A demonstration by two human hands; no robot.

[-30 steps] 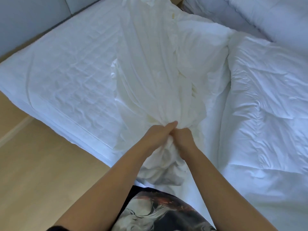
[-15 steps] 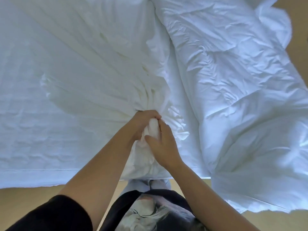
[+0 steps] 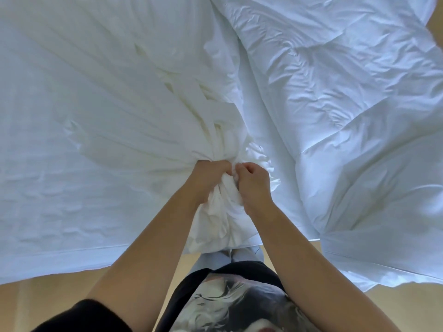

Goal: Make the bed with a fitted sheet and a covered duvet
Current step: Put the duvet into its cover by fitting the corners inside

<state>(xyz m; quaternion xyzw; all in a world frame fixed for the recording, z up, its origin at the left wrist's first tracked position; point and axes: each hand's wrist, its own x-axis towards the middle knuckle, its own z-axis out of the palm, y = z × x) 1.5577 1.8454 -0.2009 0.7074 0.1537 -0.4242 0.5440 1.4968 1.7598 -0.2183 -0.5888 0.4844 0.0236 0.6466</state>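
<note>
Looking down at a bed from its near edge, you see your two bare arms reaching forward to the middle of that edge.

At the left, the mattress point(image 3: 48, 200) lies flat under a white quilted layer, with its near edge running above a strip of wooden floor point(image 3: 36, 298).

A thin white sheet point(image 3: 143, 104) lies over the middle of the bed, pulled into long folds that all run toward your hands. It is not clear whether this is the fitted sheet or the duvet cover.

Your left hand point(image 3: 208, 178) has its fingers curled tight round the gathered neck of the sheet. Below your hands a crumpled bunch of it hangs over the near edge.

Your right hand point(image 3: 255, 185) is just beside the left, knuckles nearly touching, fingers curled into the same bunch.

At the right, a puffy white duvet point(image 3: 347, 104) covers that side of the bed and spills over the near right corner.

The sheet's length runs straight away from your fingers toward the far edge. Both hands are equally near it, so spreading it probably means drawing them apart along the near edge.
</note>
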